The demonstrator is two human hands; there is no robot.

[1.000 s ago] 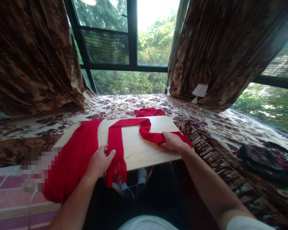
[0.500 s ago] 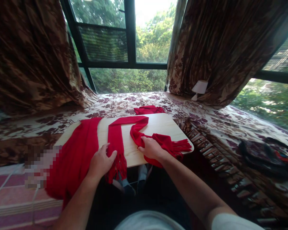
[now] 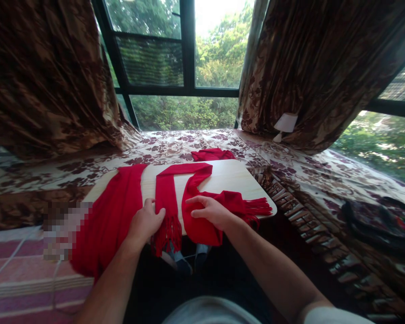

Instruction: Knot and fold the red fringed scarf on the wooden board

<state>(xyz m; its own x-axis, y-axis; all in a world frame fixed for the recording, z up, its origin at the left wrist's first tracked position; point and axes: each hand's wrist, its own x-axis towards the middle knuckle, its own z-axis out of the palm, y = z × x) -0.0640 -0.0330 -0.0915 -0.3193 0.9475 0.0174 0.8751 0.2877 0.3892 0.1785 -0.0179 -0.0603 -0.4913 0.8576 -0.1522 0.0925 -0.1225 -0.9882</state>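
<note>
A red fringed scarf [image 3: 167, 191] lies folded in a zigzag across a pale wooden board [image 3: 234, 177]. One fringe hangs over the near edge, and the other spreads toward the right corner. My right hand [image 3: 211, 212] rests on a loop of the scarf, thumb and fingers apart. Between the scarf's left strip and a wide red cloth [image 3: 113, 216] is my left hand [image 3: 146, 220], its thumb by the fringe and its fingers loosely apart. The wide cloth drapes off the board's left side. Another bunched red cloth [image 3: 212, 154] lies behind the far edge.
Patterned fabric [image 3: 175, 141] covers the ledge beyond the board, with a small white lamp [image 3: 285, 123] at the back right. A dark bag [image 3: 374, 225] lies far right. A striped cloth [image 3: 23, 279] is at lower left. Curtains [image 3: 54, 81] flank the window.
My right hand has loosened and its fingers have stretched out on the scarf. The scarf's middle loop now lies flatter and hangs over the near edge. My left hand has hardly moved.
</note>
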